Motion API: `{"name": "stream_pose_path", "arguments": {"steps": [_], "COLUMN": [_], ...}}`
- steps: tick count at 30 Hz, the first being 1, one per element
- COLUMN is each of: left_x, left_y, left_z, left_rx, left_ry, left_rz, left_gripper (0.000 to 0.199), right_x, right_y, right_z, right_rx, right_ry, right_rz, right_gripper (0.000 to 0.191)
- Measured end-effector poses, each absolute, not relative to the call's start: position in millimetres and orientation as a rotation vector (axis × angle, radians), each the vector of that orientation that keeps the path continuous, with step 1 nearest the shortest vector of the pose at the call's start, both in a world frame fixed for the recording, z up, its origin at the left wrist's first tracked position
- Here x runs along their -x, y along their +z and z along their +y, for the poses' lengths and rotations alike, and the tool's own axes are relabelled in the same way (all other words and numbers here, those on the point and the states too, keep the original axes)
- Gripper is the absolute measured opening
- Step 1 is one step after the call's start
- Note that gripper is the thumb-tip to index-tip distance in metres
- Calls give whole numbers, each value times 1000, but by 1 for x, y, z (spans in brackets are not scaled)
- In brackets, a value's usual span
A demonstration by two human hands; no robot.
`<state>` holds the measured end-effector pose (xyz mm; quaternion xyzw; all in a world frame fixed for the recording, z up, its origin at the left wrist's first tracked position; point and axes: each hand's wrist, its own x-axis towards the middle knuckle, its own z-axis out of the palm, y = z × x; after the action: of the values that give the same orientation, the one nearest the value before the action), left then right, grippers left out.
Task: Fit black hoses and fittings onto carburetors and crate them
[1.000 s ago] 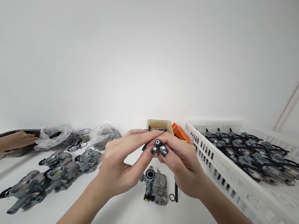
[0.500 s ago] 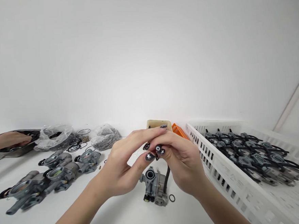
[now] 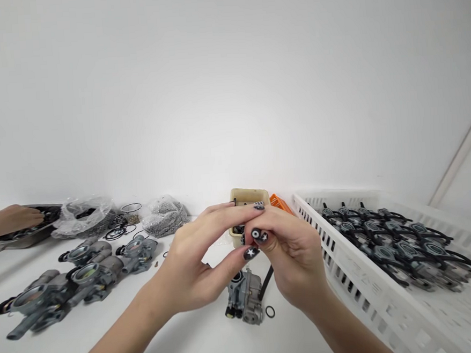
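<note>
My left hand [image 3: 198,257] and my right hand [image 3: 295,247] meet at the fingertips above a metal carburetor [image 3: 246,299]. The right thumb and fingers are closed in a pinch, but whatever lies between them is hidden. Against these fingertips presses my left thumb, while the left index finger arches over to the right hand. Something between the left thumb and another left finger cannot be made out. A black hose [image 3: 267,283] rises from the carburetor's right side and disappears behind my right hand. Beside the carburetor lies a black O-ring [image 3: 270,311].
Several carburetors [image 3: 91,275] stand at left. Behind them are plastic bags of small parts [image 3: 165,216], black rings [image 3: 118,230] and a metal tray [image 3: 41,233] with another person's hand [image 3: 18,219]. A beige bin [image 3: 253,194], orange basket [image 3: 280,203] and white crate [image 3: 372,280] of carburetors stand right.
My left thumb has moved right, against the right fingertips, and now covers the carburetor's top. The other person's hand at the tray has drawn slightly left.
</note>
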<state>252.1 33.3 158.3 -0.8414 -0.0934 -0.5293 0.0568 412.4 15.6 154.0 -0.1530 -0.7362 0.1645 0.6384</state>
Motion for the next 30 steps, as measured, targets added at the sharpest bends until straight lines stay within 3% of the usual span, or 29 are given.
{"name": "stream_pose_path", "arguments": {"steps": [10, 20, 25, 30], "left_x": [-251, -250, -249, -250], "left_y": [157, 157, 154, 155], "left_z": [38, 36, 37, 36], "left_rx": [2530, 2602, 2641, 2514], "left_ry": [-1714, -1869, -1948, -1860], "left_rz": [-238, -340, -388, -335], "left_gripper": [48, 29, 18, 19], "right_x": [-418, -421, -417, -416], "right_y": [157, 154, 154, 156], "right_z": [21, 29, 30, 27], "right_rx": [299, 258, 197, 244], "right_ry": [650, 747, 1018, 1075], "right_rz": [-1752, -1820, -1711, -1625], "right_gripper": [19, 19, 8, 5]}}
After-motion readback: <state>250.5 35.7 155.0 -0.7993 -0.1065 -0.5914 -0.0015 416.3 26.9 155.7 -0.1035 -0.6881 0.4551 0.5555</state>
